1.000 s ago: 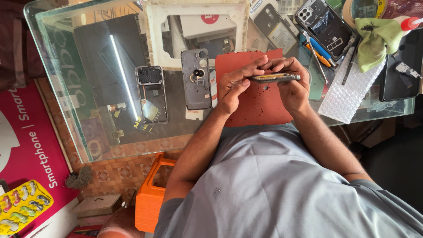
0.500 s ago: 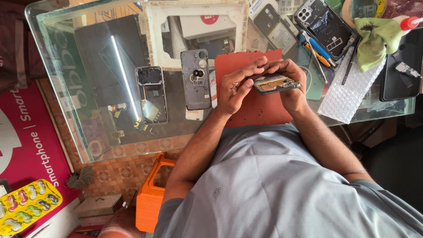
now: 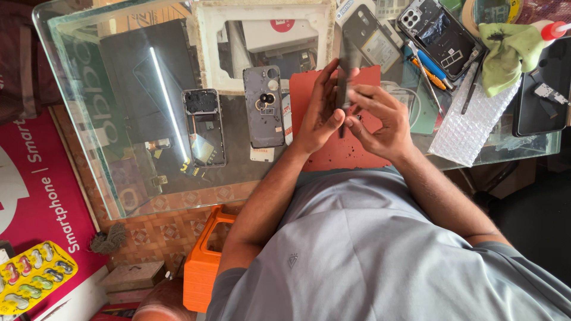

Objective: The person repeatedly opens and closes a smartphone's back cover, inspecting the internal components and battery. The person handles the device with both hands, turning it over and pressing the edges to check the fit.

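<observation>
The dark phone [image 3: 343,77] is a thin, slab-shaped handset seen edge-on, so that only its narrow black side shows as a slim vertical strip. It stands upright over the red work mat [image 3: 333,151], its upper end reaching past the mat's far edge and its lower end above the mat's middle. It is lifted clear of the mat rather than lying on it. The left hand [image 3: 321,107] presses flat against its left face, and the right hand [image 3: 380,122] pinches its right face, fingertips near the lower half.
</observation>
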